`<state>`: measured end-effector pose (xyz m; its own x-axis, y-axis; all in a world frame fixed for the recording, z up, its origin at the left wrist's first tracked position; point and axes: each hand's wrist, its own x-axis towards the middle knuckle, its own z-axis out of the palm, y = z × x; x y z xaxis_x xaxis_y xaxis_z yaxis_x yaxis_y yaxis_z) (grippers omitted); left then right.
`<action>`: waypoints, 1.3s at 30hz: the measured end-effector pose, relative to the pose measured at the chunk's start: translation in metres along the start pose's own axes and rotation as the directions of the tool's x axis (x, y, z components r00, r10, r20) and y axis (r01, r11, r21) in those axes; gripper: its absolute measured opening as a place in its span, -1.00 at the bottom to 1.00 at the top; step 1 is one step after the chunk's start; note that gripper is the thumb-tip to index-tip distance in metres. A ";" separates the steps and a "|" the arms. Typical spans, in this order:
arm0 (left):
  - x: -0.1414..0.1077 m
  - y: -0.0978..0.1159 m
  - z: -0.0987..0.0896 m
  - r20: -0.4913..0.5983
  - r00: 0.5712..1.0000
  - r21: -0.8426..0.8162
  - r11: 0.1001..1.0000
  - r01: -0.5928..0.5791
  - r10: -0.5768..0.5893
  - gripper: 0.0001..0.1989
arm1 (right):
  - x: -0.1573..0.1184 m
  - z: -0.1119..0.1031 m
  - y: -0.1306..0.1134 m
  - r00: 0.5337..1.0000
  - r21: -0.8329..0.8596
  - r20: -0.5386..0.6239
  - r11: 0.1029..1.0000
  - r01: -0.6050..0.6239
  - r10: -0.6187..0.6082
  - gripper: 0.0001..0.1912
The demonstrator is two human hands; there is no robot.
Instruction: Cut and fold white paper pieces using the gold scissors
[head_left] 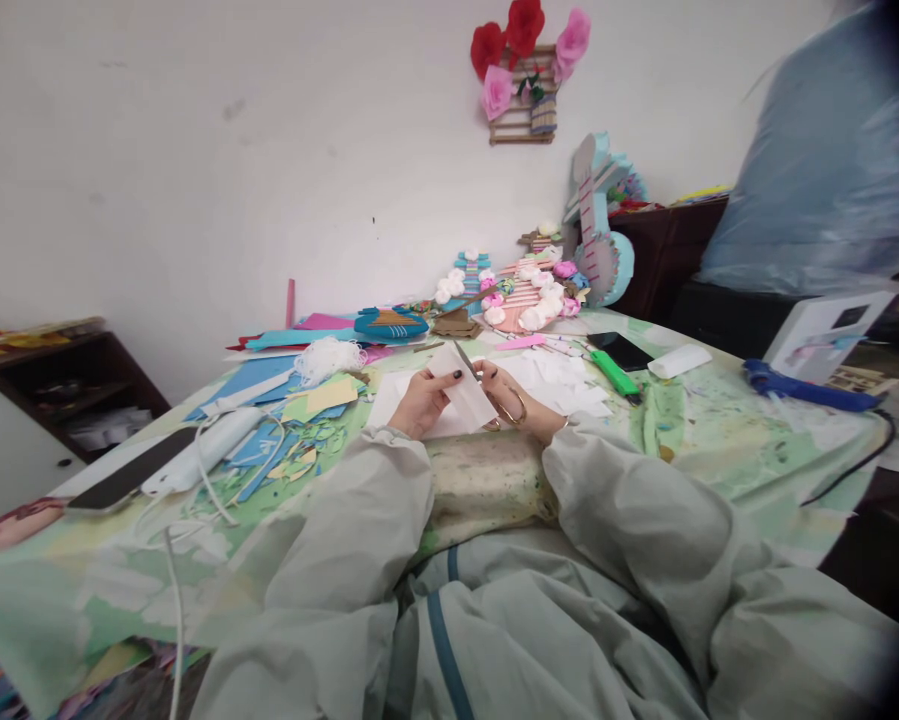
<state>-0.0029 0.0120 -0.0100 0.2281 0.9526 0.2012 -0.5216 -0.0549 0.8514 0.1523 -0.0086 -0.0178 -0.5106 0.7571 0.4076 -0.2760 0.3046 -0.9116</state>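
My left hand (425, 400) pinches a piece of white paper (465, 402) over the near middle of the table, its thumb lying on top of the sheet. My right hand (505, 388) is closed round the loop handles of a pair of scissors (514, 412). The dark blades lie along the right edge of the paper; whether they are cutting into it is too small to tell. More white paper pieces (561, 382) are spread on the tabletop behind and beside both hands.
To the left lie blue and green paper scraps (299, 450), a white power strip (201, 450) with cords and a phone (130, 470). On the right are a green utility knife (612, 372), a black phone (620, 350) and a blue glue gun (809, 388). Craft guitars (524, 295) stand at the back.
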 end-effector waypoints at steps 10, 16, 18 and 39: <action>-0.001 0.000 0.002 0.016 1.000 -0.016 1.000 0.012 -0.011 -0.66 | 0.002 -0.005 0.006 0.997 -0.122 -0.060 0.992 0.045 -0.053 -0.37; -0.001 0.001 0.003 0.016 1.000 -0.019 1.000 0.009 -0.009 -0.67 | 0.001 -0.003 0.003 0.991 -0.170 -0.122 0.985 0.027 -0.049 -0.34; -0.001 0.001 0.003 0.009 1.000 -0.006 1.000 0.025 -0.024 -0.67 | 0.002 -0.003 0.003 0.990 -0.172 -0.141 0.985 0.006 -0.031 -0.35; 0.001 0.004 0.001 -0.014 0.999 0.008 0.999 0.047 -0.047 -0.67 | 0.004 -0.003 -0.009 0.962 -0.176 -0.259 0.984 0.039 -0.085 -0.53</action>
<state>-0.0038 0.0120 -0.0063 0.2407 0.9583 0.1539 -0.5032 -0.0124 0.8641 0.1555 -0.0065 -0.0087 -0.2566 0.8525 0.4554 -0.1486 0.4308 -0.8901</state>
